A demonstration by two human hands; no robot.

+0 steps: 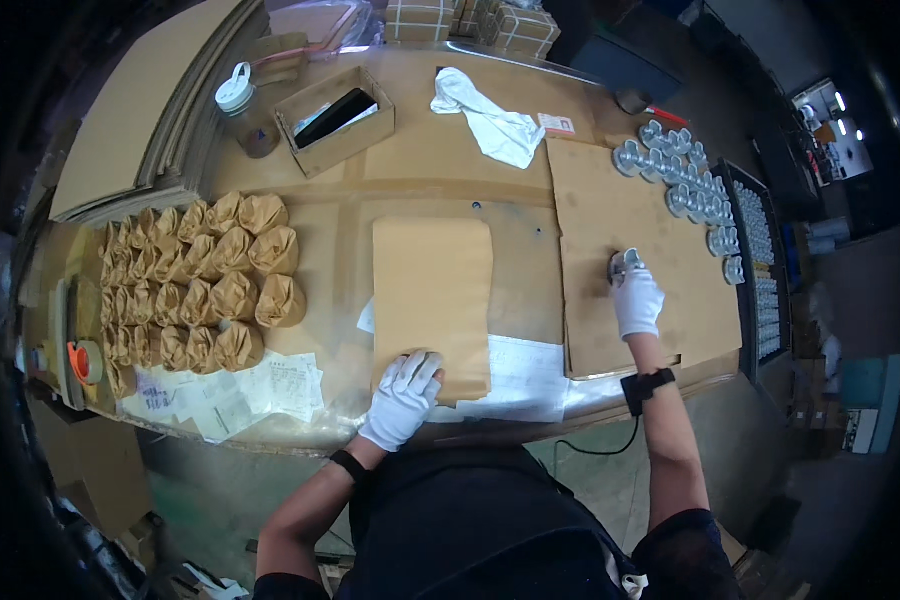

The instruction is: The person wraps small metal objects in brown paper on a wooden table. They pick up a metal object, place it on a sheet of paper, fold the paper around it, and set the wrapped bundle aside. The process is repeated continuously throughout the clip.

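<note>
With the flat stack of tan rectangular paper sheets (432, 300) as the dial's centre, the white-gloved left hand (402, 400) lies on its near end, between six and seven o'clock; its fingers are slightly bent over the paper, though I cannot tell whether they pinch a sheet; the white-gloved right hand (640, 302) is between two and three o'clock, its fingers grasping a small silvery round metal part (625, 261) above a flat brown cardboard sheet (660, 310); at two o'clock, similar shiny silvery metal parts (682, 202) stand in rows on that sheet's far right portion.

At nine o'clock, rounded bundles of crumpled brown paper (232, 297) stand close together in rows on the brown-covered surface (520, 235); white printed paper slips (280, 392) lie at eight; an open brown cardboard box (355, 150) holding a black flat object (335, 116) sits at eleven; a crumpled white cloth (495, 125) lies between twelve and one.
</note>
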